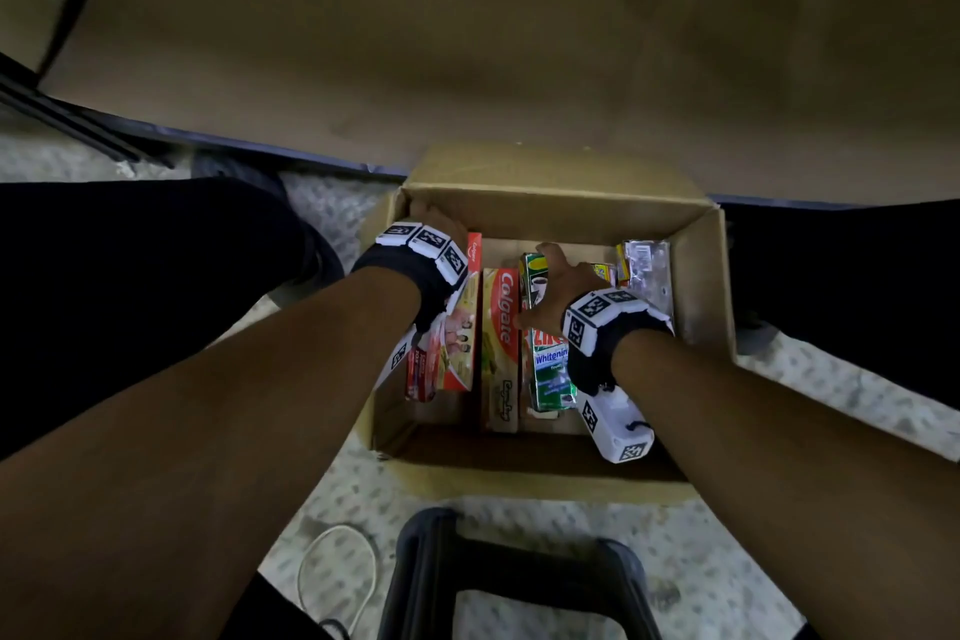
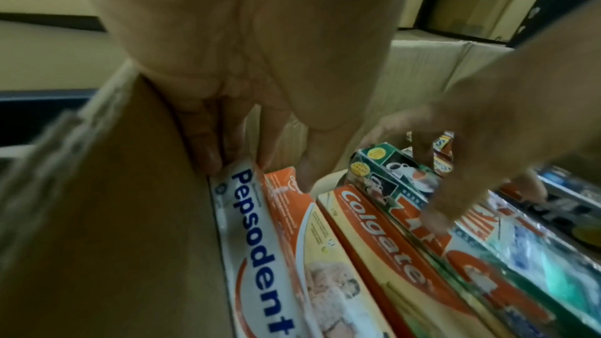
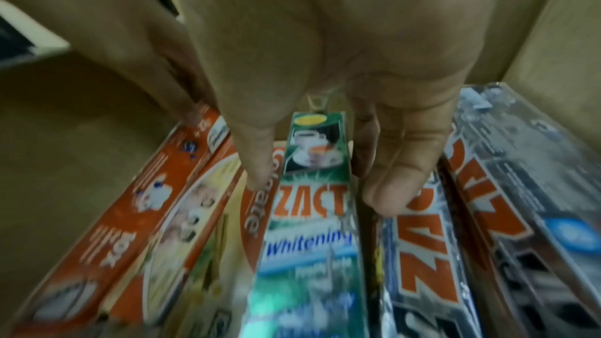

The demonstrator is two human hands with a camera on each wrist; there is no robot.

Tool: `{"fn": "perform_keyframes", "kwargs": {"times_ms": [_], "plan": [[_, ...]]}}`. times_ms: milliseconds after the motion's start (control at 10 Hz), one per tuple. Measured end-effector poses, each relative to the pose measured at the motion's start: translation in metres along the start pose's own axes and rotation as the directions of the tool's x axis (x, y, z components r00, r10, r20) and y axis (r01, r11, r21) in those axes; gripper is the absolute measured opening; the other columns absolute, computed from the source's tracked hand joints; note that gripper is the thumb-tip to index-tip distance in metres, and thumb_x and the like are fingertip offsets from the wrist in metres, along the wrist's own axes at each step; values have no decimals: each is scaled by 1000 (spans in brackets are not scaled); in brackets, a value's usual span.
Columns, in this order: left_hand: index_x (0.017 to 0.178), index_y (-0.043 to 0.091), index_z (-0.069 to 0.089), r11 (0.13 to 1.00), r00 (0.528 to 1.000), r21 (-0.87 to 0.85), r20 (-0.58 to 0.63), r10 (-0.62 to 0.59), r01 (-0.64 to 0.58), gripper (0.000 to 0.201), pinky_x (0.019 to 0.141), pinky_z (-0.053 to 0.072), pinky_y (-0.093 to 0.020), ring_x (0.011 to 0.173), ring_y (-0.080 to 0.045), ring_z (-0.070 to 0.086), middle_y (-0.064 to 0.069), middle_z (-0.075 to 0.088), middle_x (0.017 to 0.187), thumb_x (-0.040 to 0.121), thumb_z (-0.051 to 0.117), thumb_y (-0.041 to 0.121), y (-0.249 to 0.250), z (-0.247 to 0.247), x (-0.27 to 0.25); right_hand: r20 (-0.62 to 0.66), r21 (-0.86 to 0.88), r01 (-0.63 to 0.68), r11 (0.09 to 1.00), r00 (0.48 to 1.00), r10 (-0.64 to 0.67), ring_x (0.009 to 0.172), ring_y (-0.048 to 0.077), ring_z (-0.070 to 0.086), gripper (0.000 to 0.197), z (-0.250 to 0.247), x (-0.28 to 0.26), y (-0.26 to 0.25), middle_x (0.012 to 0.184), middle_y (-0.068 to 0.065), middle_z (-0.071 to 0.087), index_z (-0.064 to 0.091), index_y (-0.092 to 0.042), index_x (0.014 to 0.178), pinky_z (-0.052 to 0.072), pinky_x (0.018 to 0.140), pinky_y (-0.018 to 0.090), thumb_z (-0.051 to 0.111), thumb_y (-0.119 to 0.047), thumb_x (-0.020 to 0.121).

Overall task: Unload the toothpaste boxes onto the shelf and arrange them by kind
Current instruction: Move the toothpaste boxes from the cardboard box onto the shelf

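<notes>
An open cardboard carton (image 1: 706, 276) on the floor holds toothpaste boxes lying side by side. My left hand (image 1: 431, 224) reaches into its far left corner. There the fingers (image 2: 208, 153) go down behind the end of a white Pepsodent box (image 2: 257, 235), and the thumb presses the red Colgate box (image 2: 292, 210) beside it, pinching both. My right hand (image 1: 550, 276) straddles a green Zact Whitening box (image 3: 312, 215), with the thumb on its left side and the fingers (image 3: 390, 189) on its right, gripping it. A cream Colgate box (image 1: 501, 343) lies between the two hands.
Two silver Zact boxes (image 3: 432, 253) fill the carton's right side. A brown shelf board (image 1: 467, 42) with a dark front edge runs just beyond the carton. A black stool frame (image 1: 509, 577) and a white cable (image 1: 337, 566) lie near me. My dark-clothed legs flank the carton.
</notes>
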State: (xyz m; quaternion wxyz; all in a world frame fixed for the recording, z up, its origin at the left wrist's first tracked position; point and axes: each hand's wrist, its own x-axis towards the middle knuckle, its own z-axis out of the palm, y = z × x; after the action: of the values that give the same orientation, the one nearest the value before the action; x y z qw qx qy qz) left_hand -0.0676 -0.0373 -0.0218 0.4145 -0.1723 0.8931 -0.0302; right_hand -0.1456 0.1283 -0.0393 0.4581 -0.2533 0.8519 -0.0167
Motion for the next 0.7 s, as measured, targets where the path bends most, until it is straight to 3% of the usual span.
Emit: {"fn": "perform_keyframes", "kwargs": {"times_ms": [100, 200, 300, 400, 500, 600, 700], "plan": [[135, 5, 49, 977, 996, -199, -34, -83, 74, 48, 106, 37, -45, 130, -35, 44, -20, 43, 142, 94, 59, 26, 4, -7, -17, -16, -49, 16, 999, 1000, -17, 130, 41, 44, 100, 16, 2, 2, 149, 25, 29, -7, -28, 155, 44, 100, 46, 68, -32, 88], [132, 4, 49, 958, 997, -285, -50, -51, 35, 41, 96, 47, -47, 115, -39, 50, -21, 44, 130, 95, 54, 22, 5, 0, -19, -33, -105, 12, 994, 999, -15, 122, 44, 51, 100, 22, 3, 3, 149, 29, 27, -9, -31, 153, 50, 94, 49, 66, -27, 88], [127, 2, 51, 943, 993, -332, -93, -73, 38, 37, 96, 47, -45, 112, -36, 53, -19, 45, 131, 94, 55, 18, 6, 2, -24, -9, -111, 27, 993, 1000, -28, 110, 39, 61, 107, 24, -2, 6, 147, 30, 30, -13, -26, 153, 52, 80, 36, 69, -20, 84], [132, 6, 49, 922, 988, -385, -121, -91, 38, 45, 105, 38, -45, 125, -36, 43, -17, 40, 138, 91, 60, 21, 8, 1, -24, -11, -141, 11, 990, 1000, -13, 111, 38, 61, 108, 30, -4, 10, 152, 31, 22, -22, -22, 152, 53, 79, 34, 65, -20, 88], [136, 16, 47, 938, 998, -345, -54, -25, 5, 53, 110, 30, -44, 131, -36, 32, -16, 37, 138, 87, 62, 29, 6, -6, -20, 1, -136, -17, 991, 1000, 17, 123, 44, 51, 116, 34, -7, 11, 155, 31, 14, -23, -23, 152, 51, 94, 46, 72, -29, 84], [134, 26, 48, 937, 999, -350, -34, -15, 2, 51, 108, 25, -42, 128, -35, 34, -12, 39, 134, 85, 63, 33, 10, -10, -17, 1, -111, -26, 993, 1000, 27, 125, 43, 49, 123, 34, -8, 11, 153, 28, 19, -21, -24, 152, 50, 95, 48, 77, -33, 78], [133, 36, 47, 831, 995, -557, -79, -59, 5, 66, 111, 31, -46, 126, -37, 36, -9, 36, 134, 76, 76, 23, 10, -2, -18, 32, -121, -2, 993, 999, 6, 126, 42, 49, 119, 33, -8, 13, 154, 28, 17, -25, -20, 151, 50, 97, 49, 73, -31, 83]]}}
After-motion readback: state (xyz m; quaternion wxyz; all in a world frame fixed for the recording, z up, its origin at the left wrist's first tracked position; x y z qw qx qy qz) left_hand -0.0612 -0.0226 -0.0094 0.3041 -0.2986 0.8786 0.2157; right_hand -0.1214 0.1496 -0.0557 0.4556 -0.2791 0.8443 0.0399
